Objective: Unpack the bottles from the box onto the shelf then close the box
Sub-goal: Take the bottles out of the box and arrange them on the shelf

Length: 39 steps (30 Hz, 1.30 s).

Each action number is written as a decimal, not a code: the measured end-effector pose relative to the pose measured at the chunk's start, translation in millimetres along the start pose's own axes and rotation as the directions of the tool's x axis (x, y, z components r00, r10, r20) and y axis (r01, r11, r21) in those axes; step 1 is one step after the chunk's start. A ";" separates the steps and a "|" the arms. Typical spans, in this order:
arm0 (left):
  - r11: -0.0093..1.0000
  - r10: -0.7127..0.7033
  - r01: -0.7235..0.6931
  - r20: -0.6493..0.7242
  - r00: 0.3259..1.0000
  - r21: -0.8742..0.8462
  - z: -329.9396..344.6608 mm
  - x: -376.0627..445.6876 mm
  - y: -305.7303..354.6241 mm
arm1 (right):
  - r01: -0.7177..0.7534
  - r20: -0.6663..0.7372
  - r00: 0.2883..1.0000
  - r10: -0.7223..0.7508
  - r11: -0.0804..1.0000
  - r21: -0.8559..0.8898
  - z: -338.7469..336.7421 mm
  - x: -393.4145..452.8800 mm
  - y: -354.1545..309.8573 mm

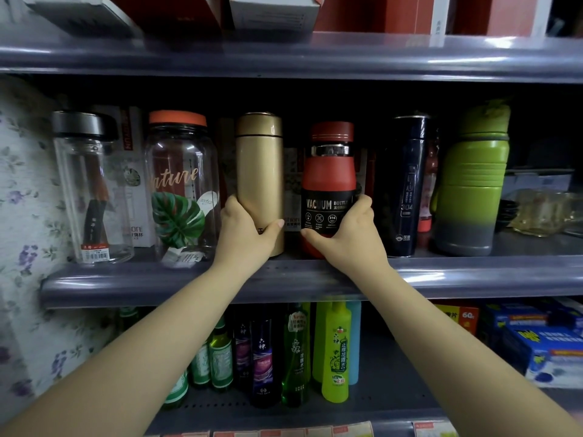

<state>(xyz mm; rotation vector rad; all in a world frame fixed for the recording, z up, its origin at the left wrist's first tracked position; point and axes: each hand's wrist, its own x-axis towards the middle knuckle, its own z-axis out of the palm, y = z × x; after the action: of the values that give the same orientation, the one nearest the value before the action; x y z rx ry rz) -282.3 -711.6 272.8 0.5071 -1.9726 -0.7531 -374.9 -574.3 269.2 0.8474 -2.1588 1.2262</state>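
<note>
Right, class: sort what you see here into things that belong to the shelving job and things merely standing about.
In the job:
left hand
right hand
gold flask
red vacuum bottle
middle shelf

Standing about:
clear leaf-print jar
green flask
navy flask
bottles on the lower shelf

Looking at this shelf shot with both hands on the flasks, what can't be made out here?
- The box to unpack: nowhere in the head view.
- Gold flask: lower front covered by the left hand.
- Red vacuum bottle: base hidden behind the right hand.
- Boxes on the top shelf: cut off by the upper edge, print blurred.
</note>
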 end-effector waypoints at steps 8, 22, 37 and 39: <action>0.999 -0.032 0.031 0.047 0.998 0.030 -1.4 -1.8 5.5 | -0.038 0.046 0.998 0.039 0.999 -0.010 -2.6 0.4 -2.8; 0.940 0.341 -0.338 -0.076 0.937 0.056 -0.5 -43.3 33.3 | 0.168 -0.061 0.985 -0.162 0.979 0.114 -48.9 -24.8 -3.0; 0.891 0.443 -0.428 0.085 0.892 -0.152 120.6 -56.9 127.3 | -0.047 -0.433 0.901 0.004 0.995 -0.088 -131.1 14.9 94.1; 0.920 0.369 -0.349 0.092 0.925 -0.177 128.8 -51.8 129.1 | -0.119 -0.347 0.934 0.089 0.991 -0.068 -135.8 23.9 102.0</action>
<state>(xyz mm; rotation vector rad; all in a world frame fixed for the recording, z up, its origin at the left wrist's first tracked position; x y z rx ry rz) -376.3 -547.1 280.5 -0.0029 -2.0222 -0.7095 -448.3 -420.9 291.2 0.4461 -1.9742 1.2176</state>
